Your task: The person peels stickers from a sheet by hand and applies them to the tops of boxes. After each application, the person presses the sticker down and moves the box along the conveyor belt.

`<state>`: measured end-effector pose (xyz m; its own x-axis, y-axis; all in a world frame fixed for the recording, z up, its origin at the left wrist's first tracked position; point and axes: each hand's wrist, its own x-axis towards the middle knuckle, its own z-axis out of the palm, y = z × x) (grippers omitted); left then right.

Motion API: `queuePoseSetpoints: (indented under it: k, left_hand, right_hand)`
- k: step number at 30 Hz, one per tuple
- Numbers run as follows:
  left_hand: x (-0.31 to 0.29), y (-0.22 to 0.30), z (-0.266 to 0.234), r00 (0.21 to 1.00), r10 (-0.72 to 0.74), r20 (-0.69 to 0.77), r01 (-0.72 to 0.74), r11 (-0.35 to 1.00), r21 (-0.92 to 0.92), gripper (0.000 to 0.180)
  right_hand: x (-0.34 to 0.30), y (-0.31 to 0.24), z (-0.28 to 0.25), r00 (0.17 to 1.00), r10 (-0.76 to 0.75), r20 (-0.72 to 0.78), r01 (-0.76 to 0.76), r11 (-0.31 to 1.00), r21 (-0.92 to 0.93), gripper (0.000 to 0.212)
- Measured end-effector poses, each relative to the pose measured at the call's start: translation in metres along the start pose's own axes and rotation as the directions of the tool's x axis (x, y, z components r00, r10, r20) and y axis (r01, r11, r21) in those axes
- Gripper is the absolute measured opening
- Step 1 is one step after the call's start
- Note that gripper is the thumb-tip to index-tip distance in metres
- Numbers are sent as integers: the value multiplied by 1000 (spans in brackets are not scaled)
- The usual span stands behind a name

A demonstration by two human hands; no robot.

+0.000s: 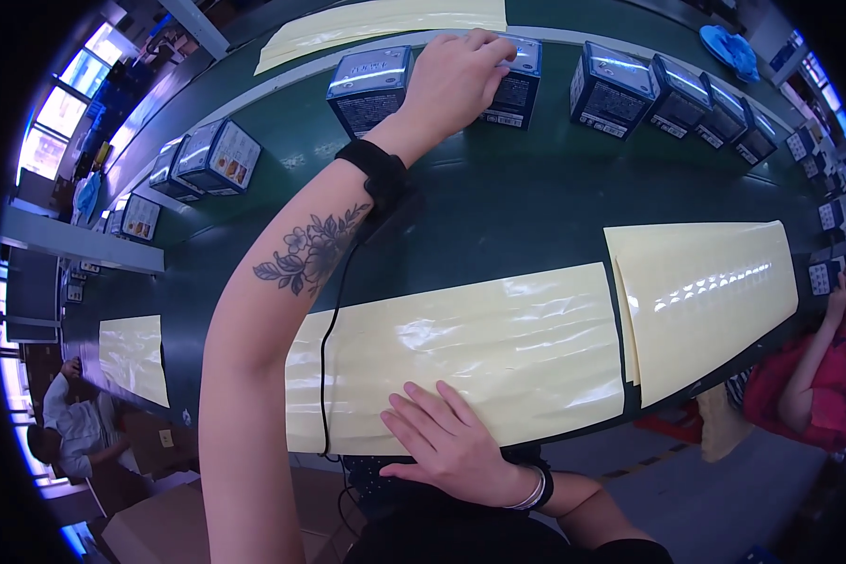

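Observation:
My left hand (458, 80) reaches across to the far side of the dark green surface. Its fingers are curled at the top of a dark blue box (511, 105), and the hand covers part of that box. Just left of it stands another dark blue box (367, 89), partly behind my wrist. My right hand (446, 442) lies flat with fingers spread at the near edge of a glossy pale yellow sheet (498, 338). A black cord (325, 348) runs from my left wrist strap (374, 174) down over the sheet.
More blue boxes (613, 89) stand in a row to the right, and several (218, 158) to the left. Yellow sheets (714, 291) lie at right, left and beyond the rail. A person in red (818, 385) is at right, another person (75, 423) at left.

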<state>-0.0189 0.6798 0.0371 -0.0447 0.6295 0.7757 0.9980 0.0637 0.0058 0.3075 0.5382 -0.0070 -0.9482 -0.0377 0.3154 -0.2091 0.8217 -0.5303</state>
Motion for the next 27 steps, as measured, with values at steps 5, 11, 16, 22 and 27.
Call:
queuePoseSetpoints:
  k: [5, 11, 16, 22, 27]
  left_hand:
    - [-15, -4, 0, 1000, -17, 9, 17, 1000, -1, 29]
    - [-31, 30, -47, 986, -54, 159, 34, 992, 125, 34]
    - [-109, 114, -221, 721, -19, 692, 177, 972, -157, 46]
    - [-231, 162, -273, 532, -313, 787, 511, 859, -4, 44]
    - [-275, 179, -250, 740, -450, 500, 551, 831, -68, 38]
  right_hand:
    - [0, -4, 2, 1000, 16, -3, -16, 1000, -14, 61]
    - [-5, -8, -1, 999, 34, 6, -34, 998, 49, 54]
    - [-5, 1, -2, 997, 70, -18, -71, 997, -29, 45]
    - [10, -21, -23, 980, 130, 150, -98, 974, -206, 38]
    - [39, -31, 5, 991, 104, 84, -88, 981, -172, 37]
